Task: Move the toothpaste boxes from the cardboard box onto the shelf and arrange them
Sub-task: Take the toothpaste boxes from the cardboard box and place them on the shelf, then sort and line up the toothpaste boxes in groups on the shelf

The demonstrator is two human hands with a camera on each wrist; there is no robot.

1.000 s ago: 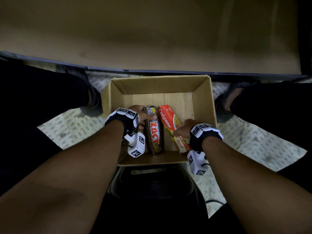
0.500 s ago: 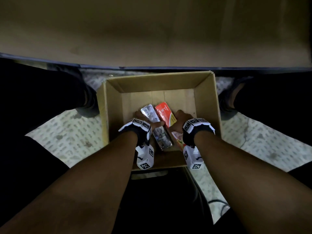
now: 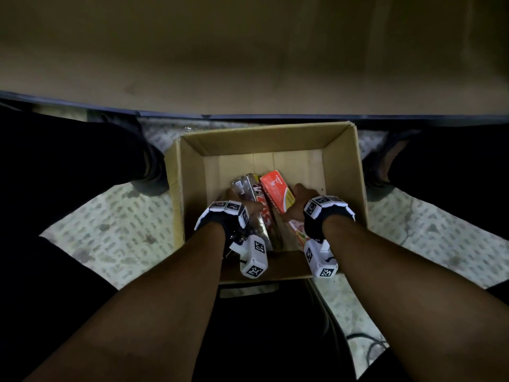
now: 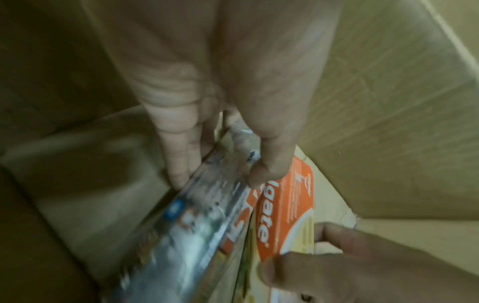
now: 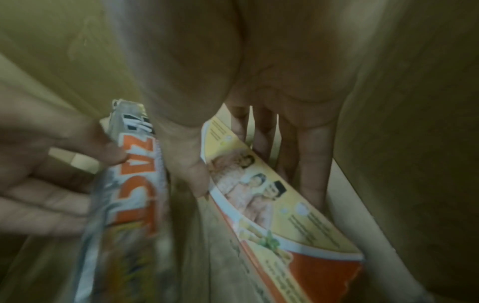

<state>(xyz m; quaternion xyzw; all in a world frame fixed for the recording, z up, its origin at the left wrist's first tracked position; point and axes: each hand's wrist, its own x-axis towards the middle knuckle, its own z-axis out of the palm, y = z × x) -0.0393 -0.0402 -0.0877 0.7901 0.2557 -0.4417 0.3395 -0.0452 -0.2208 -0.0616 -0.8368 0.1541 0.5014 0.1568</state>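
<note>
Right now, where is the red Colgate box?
In the head view, the red Colgate box is inside the cardboard box, right of the silver box, gripped by the right hand.

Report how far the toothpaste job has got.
Done: nothing visible; the shelf in view is bare. In hand: inside the cardboard box, the left hand grips the silver Zact box and the right hand grips the red Colgate box. Left: lift both out, place and arrange them on the shelf. I see no other toothpaste boxes.
</note>
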